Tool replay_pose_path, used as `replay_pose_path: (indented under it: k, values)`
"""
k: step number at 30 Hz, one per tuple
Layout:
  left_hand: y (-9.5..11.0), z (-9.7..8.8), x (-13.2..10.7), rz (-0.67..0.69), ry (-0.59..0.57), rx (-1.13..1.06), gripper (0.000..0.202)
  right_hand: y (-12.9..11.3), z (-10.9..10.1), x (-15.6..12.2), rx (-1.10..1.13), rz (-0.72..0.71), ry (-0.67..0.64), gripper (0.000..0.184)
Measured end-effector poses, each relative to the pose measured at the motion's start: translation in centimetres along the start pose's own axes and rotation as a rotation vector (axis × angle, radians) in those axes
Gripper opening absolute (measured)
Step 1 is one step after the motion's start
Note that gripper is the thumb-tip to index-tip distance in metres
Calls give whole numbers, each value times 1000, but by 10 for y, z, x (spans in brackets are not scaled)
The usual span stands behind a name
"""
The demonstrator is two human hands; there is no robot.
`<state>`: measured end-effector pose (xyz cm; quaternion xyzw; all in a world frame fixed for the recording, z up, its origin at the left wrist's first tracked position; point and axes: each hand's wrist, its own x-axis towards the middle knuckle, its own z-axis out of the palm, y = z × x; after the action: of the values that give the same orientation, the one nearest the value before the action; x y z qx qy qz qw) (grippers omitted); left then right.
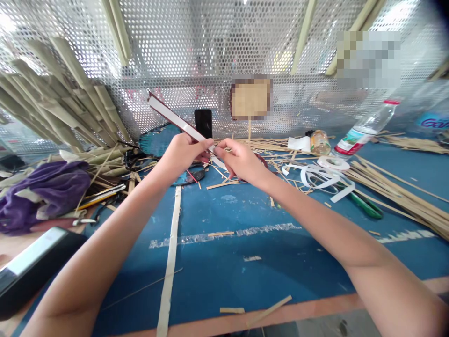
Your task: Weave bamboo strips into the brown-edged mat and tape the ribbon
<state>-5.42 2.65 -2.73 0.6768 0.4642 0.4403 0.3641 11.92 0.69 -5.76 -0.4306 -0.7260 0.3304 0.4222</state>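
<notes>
Above the far part of the blue table, a long dark-brown strip with a white band along its face [171, 116] slants up to the left. My left hand [185, 152] is closed round the strip near its lower end. Close beside it, my right hand [242, 161] pinches with thumb and forefinger at the same lower end, where a white tail hangs below the fingers. The fingertips nearly meet, and part of the strip is hidden behind them. A dark phone [204, 124] stands upright just behind my left hand.
Thin bamboo slivers [224, 183] litter the table [224, 267]. On the right are a tape roll [333, 163], curled white strips [312, 178], a green-handled tool [366, 205] and a plastic bottle [366, 128]. Bamboo poles [70, 98] and purple cloth [52, 189] lie left. A perforated metal screen [210, 42] closes the back.
</notes>
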Motion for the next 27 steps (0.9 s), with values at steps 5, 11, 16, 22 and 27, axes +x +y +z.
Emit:
replay_pose_path:
  k: [5,11,16,22,27]
  values:
    - [7,-2,-3,41,56,61,21,2,-4,3,50,45,-74,20]
    - [7,-4,-1,58,35,29,16,0,-6,3,62,94,-132,18]
    - [0,-6,2,84,-38,92,18,3,-4,5,37,22,-38,18]
    - [-11,0,5,85,-59,115,19,6,-4,5,-76,3,22,22]
    - [-11,0,4,44,5,-52,16,7,-3,4,-15,87,-39,23]
